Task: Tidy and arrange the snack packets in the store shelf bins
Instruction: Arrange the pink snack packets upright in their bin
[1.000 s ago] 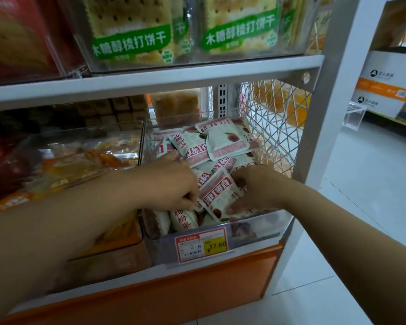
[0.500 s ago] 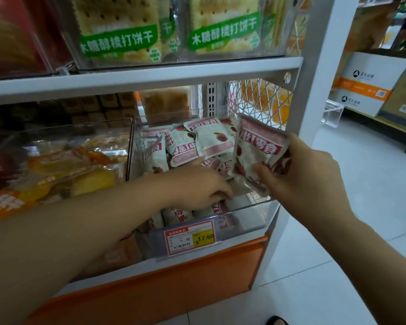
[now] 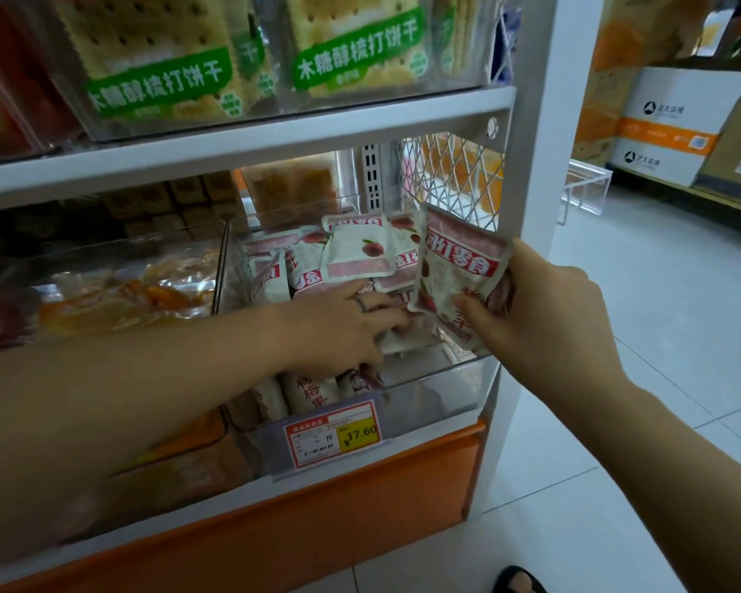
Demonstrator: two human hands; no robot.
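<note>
While loose pink-and-white plum snack packets (image 3: 356, 254) lie jumbled in the clear acrylic shelf bin (image 3: 437, 378), one such packet (image 3: 458, 271) is gripped above its right side by the right hand (image 3: 544, 310); the left hand (image 3: 343, 323) is pressed flat among the rest, apparently holding nothing. Most arranging seems undone.

Both bare forearms reach forward from the near edge. The left hand (image 3: 343, 325) lies palm down, fingers spread and pointing right, a ring on one finger, pressing on what lies beneath it. The right hand (image 3: 544, 310) is raised to the right of the left, near but apart from it, thumb in front and fingers behind, pinching a snack packet (image 3: 458, 278) held upright.
</note>
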